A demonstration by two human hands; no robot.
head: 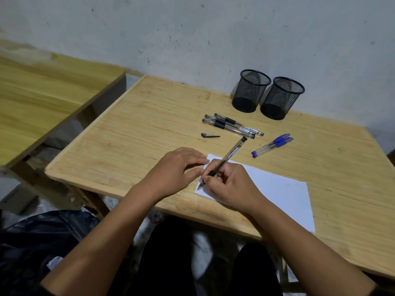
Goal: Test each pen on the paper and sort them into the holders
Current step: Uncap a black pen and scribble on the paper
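My right hand [230, 184] grips an uncapped black pen [232, 153], whose tip touches the left edge of the white paper [277, 189]. My left hand [177, 169] rests flat at the paper's left edge, fingers straight. The pen's black cap [209, 135] lies on the table beyond my hands. Three capped black pens [233, 126] lie together further back. Two blue pens [272, 145] lie to their right. Two black mesh holders stand at the back by the wall, the left holder [250, 90] and the right holder [281, 98], both with nothing visible inside.
The wooden table [149, 124] ends close to my body, and its left edge runs diagonally. A second wooden surface [42, 92] stands to the left across a gap. The grey wall [192, 28] is right behind the holders.
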